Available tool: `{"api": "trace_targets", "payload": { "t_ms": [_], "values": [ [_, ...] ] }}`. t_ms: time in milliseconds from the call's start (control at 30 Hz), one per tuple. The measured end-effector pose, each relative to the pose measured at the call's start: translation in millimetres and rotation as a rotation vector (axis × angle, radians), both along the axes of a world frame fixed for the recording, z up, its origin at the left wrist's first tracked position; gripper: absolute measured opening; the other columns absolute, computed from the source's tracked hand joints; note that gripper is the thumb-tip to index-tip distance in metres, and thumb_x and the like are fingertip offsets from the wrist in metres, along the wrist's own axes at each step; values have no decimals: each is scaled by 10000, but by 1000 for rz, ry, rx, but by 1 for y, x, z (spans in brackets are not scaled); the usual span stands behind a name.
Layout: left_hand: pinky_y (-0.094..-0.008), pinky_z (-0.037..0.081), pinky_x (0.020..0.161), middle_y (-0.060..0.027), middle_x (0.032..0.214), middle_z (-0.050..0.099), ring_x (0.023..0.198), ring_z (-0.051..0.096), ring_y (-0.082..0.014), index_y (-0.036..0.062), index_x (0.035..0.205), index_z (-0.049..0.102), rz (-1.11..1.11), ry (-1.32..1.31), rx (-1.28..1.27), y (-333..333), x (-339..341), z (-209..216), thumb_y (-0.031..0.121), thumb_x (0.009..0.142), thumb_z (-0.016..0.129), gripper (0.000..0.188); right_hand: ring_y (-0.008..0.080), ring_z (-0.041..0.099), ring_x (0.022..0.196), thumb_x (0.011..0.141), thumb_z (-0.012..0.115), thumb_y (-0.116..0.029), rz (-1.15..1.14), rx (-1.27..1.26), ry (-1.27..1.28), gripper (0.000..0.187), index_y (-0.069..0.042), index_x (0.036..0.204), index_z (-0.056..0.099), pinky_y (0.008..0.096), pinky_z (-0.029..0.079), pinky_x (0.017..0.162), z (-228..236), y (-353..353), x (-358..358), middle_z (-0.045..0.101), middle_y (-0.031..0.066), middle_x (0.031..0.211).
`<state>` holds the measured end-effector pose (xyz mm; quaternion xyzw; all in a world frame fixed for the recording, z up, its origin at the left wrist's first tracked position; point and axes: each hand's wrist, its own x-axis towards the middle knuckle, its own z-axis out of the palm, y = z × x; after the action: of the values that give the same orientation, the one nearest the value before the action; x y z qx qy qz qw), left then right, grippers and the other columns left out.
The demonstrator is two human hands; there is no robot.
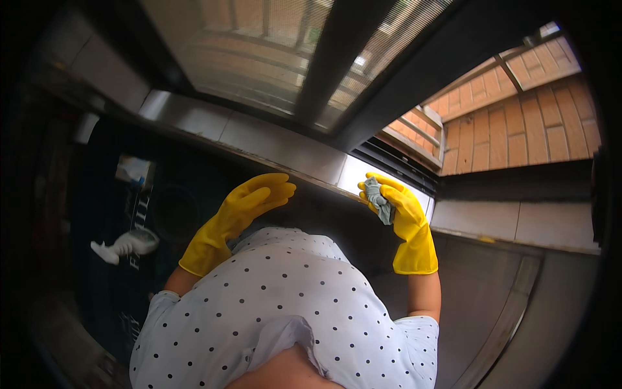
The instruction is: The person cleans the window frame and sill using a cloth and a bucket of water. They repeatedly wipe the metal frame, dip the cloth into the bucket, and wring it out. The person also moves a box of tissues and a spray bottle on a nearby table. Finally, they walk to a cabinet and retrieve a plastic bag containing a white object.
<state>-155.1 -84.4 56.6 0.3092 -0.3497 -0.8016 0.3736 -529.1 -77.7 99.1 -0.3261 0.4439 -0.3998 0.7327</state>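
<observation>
Yellow rubber gloves cover both of my hands. My right hand (400,204) is closed around a crumpled grey-green cloth (378,201), just over the light tiled window sill (278,141). My left hand (249,202) hangs in the air in front of the sill, its fingers stretched out together and nothing in them. Beyond my right hand runs the dark track (403,161) of the sliding window, whose dark-framed pane (240,48) stands to the left of an open gap.
A white spray bottle (129,244) lies on a dark surface with pale lettering at the left, near a small whitish packet (134,170). Through the window gap show an orange brick wall (525,123) and a metal railing (427,133). A grey panel (473,285) stands below the sill at right.
</observation>
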Motion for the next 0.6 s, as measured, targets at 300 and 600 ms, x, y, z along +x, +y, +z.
{"api": "trace_targets", "payload": {
  "t_ms": [300,600],
  "values": [
    [-361,490,1077,-170,1301,638,1197,643,-274,26,1293,610,406,-174,18,58,-12,-4,223,1066,522,314,266,669,1120,1017,569,-247,266,25,53,429,40,1335,594,338,501,1013,0,-27,12,664,176,1270],
    [-372,473,1094,-200,1317,611,1228,614,-280,0,1311,565,853,-190,208,134,4,-19,197,1076,482,317,191,682,1046,1042,559,-207,689,187,-91,393,18,1364,544,286,543,961,-17,-47,183,655,116,1249]
  ]
}}
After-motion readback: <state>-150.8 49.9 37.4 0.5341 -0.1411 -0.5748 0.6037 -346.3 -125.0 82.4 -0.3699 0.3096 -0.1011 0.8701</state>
